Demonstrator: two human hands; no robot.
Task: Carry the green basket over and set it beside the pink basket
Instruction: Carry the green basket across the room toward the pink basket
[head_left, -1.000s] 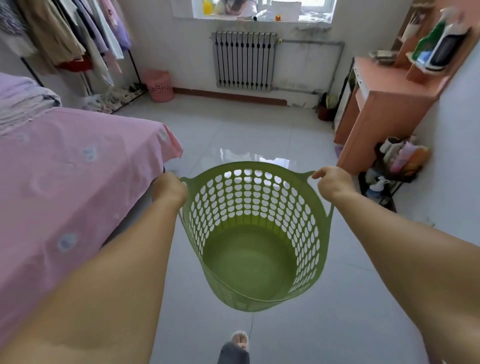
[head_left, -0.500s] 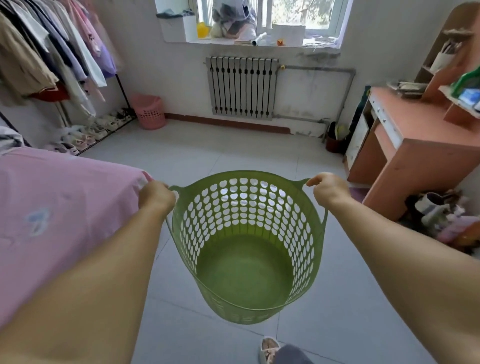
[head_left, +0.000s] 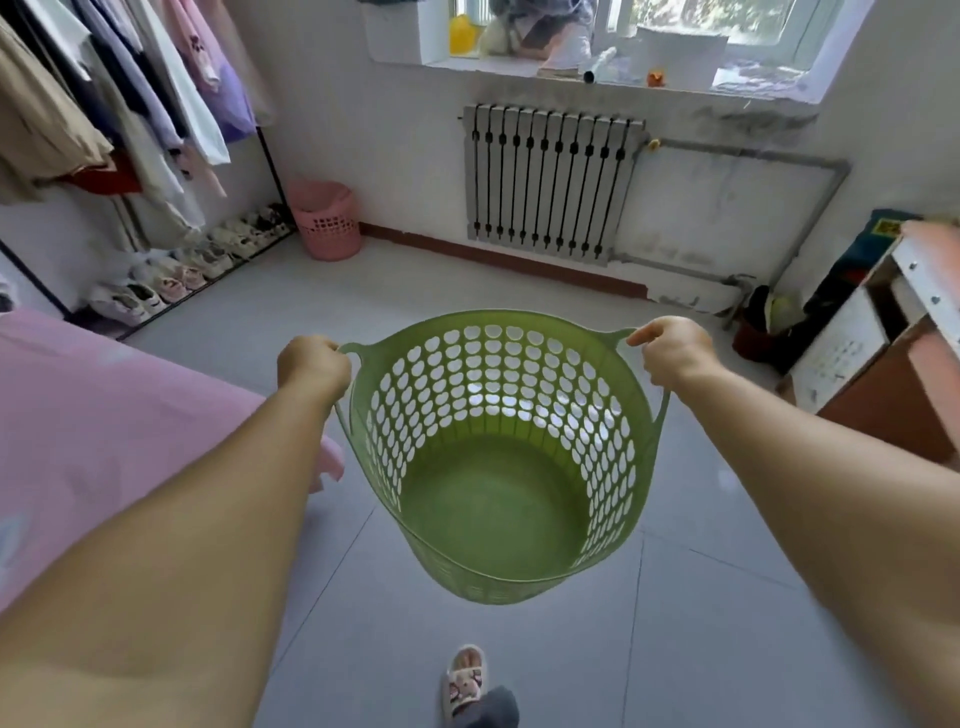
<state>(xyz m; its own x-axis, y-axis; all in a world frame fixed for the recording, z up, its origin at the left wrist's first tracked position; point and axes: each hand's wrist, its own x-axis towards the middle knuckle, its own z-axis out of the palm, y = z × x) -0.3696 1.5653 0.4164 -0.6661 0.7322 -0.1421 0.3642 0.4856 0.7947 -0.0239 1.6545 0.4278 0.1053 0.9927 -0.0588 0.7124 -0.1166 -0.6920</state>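
Note:
The green basket is round, perforated and empty, and it hangs in the air above the floor in front of me. My left hand is closed around its left handle. My right hand grips the right handle. The pink basket stands on the floor against the far wall, in the corner between the clothes rack and the radiator, well ahead and to the left of the green basket.
A bed with a pink sheet lies at my left. A clothes rack with shoes beneath it lines the left wall. A radiator is on the far wall, a desk at right. Grey tiled floor stretches ahead.
I have walked forward with the green basket held in both hands. The pink basket, radiator and rack appear larger and closer; the bed and desk have slid toward the frame edges.

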